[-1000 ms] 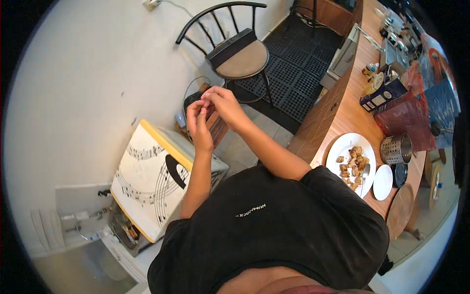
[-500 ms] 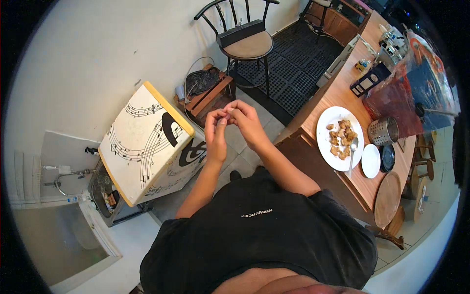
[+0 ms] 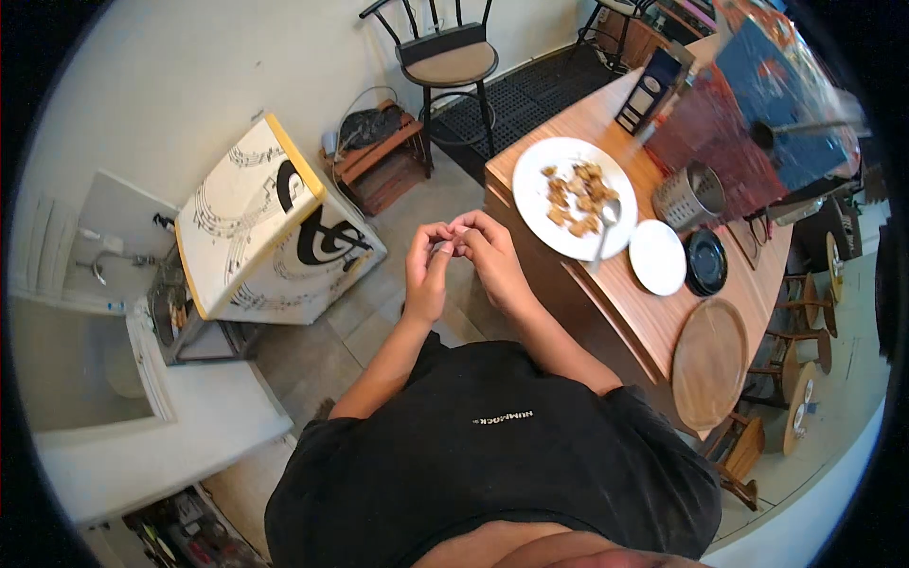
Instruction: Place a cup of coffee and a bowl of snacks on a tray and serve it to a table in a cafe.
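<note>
The person is wearing a black round-neck T-shirt (image 3: 473, 464). Below the left hand (image 3: 428, 276) and right hand (image 3: 492, 257), a short line of white lettering (image 3: 504, 417) is marking its chest. Lower still, a plain collar (image 3: 516, 515) is curving. Short sleeves (image 3: 317, 464) are leaving the forearms (image 3: 379, 374) bare.

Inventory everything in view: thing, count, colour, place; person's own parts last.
large plate: one, white, on the counter
food pieces: several, brown, on that plate
spoon: one, silver, across that plate's rim
small plate: one, white, beside the large plate
dish: one, black, beside the small plate
perforated container: one, silver, on the counter
box: one, dark blue, on the counter
plastic-covered bundle: one, red and blue, right
counter: one, brown, right
round wooden top: one, brown, at counter's near end
boxy unit: one, white and yellow, left
chairs: at least two, black, top
wooden stand: one, brown, by the wall
shirt: one, black, bottom centre
left hand: one, bare, centre
right hand: one, bare, touching the left
</note>
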Available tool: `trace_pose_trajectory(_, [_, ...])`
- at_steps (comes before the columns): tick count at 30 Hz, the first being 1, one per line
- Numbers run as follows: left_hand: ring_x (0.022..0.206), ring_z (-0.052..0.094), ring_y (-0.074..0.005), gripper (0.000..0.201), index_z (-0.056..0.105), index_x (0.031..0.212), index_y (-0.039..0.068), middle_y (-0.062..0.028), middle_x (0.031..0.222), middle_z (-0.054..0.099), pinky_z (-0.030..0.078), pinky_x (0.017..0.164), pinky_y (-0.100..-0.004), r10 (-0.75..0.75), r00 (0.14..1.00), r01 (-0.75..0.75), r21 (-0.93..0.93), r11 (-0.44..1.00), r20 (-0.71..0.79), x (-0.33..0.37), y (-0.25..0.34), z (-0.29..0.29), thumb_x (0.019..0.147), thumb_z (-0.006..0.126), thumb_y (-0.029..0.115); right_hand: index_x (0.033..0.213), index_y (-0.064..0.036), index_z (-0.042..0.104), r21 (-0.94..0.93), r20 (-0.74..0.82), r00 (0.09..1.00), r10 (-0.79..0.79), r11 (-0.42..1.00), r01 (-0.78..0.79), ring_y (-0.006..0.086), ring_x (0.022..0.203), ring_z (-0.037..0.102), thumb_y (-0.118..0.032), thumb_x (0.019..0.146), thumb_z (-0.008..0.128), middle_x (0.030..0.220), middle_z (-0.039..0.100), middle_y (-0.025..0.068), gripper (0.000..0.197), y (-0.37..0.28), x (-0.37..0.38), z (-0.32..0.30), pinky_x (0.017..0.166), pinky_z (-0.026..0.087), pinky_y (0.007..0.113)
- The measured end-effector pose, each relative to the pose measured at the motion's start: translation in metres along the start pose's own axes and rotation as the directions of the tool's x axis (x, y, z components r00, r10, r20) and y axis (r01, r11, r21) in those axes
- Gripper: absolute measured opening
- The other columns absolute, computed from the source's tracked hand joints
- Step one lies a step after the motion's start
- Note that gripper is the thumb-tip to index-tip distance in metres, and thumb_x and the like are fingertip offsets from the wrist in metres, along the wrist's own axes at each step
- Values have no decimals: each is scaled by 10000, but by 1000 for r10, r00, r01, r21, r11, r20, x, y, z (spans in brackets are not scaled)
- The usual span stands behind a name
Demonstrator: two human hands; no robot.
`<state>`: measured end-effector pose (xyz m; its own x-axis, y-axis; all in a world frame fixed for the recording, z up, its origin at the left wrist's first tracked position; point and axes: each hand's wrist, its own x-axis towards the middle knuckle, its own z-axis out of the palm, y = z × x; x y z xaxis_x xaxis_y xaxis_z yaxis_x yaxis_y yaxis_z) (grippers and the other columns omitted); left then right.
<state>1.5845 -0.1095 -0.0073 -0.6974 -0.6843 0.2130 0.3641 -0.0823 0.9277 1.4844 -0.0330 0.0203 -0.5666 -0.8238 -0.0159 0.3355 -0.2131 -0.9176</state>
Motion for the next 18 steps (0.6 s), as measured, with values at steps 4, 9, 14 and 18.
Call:
trace_pose_trajectory(4, [1023, 552, -128, 72, 520, 1065, 34, -53, 1093, 556, 469, 910, -293, 15, 999, -14, 19, 1000, -46, -56, -1, 53, 994, 509, 38, 998, -5, 610, -3, 32, 999, 12, 1000, -12, 70, 814, 539, -102, 995, 536, 931, 603, 14, 122, -14, -61, -36, 737, 460, 228])
trace_pose_trajectory(9, [1007, 556, -131, 72, 518, 1060, 30, -63, 1100, 552, 483, 895, -297, -6, 997, 7, 21, 1000, -75, -114, 4, 100, 988, 514, 38, 997, -11, 613, 51, 74, 996, 42, 998, -46, 54, 825, 516, -106, 994, 534, 932, 591, 2, 124, -28, -124, -63, 724, 428, 210])
trace_pose_trajectory(14, [989, 573, -137, 71, 510, 1065, 28, -68, 1119, 545, 504, 883, -305, 0, 998, 2, 27, 1000, -56, -163, 7, 134, 995, 511, 41, 1006, -7, 608, 15, 94, 995, 32, 999, -34, 88, 829, 578, -107, 1003, 535, 926, 623, 24, 124, -37, -180, -87, 748, 493, 248])
trace_pose_trajectory(18, [968, 583, -134, 68, 517, 1068, 31, -61, 1104, 553, 510, 880, -302, -17, 999, 17, 11, 1000, -29, -199, 9, 156, 1001, 514, 46, 1004, -5, 611, 6, 55, 997, 51, 999, -51, 82, 813, 557, -109, 1000, 536, 913, 616, 16, 128, -42, -222, -100, 736, 482, 244])
